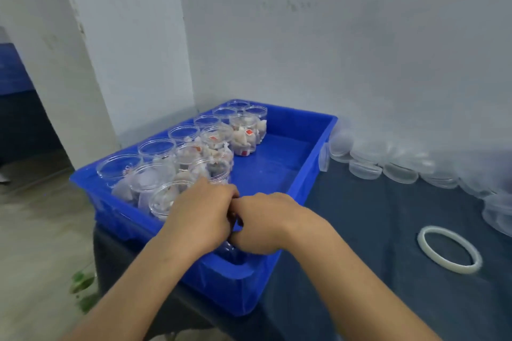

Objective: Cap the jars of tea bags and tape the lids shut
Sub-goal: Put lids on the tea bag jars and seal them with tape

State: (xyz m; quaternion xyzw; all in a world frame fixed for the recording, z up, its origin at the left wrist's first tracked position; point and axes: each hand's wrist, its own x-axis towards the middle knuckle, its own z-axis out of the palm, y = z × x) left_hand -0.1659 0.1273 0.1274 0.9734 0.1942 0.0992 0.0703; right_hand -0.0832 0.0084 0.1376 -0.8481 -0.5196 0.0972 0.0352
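- Both of our hands are down in the near end of the blue crate (313, 144), meeting over one jar (231, 250) that is almost wholly hidden beneath them; only a glint of clear plastic shows under the palms.
- Our left hand (203, 216) curls over the jar from the left, and our right hand (263, 223) curls in from the right with the knuckles touching the left. We judge both are gripping that jar or its lid, most likely to steady the body with one hand while the other works the lid, though we cannot tell which hand does which, or whether a lid or tape is in play.
- The other jars of tea bags (243, 133) stand upright in rows along the crate's left side, packed side by side so they hold each other up. Their tops look open, but the clear plastic makes that hard to confirm.
- The spare lids (363, 169) lie heaped on the dark table (374, 230) just to the right of the crate, within easy reach of our right hand.
- The roll of tape (448, 249) lies flat on the table further right, apart from the crate, ready for the sealing step.
- Judging by the many jars that seem uncapped, we are early in the job.
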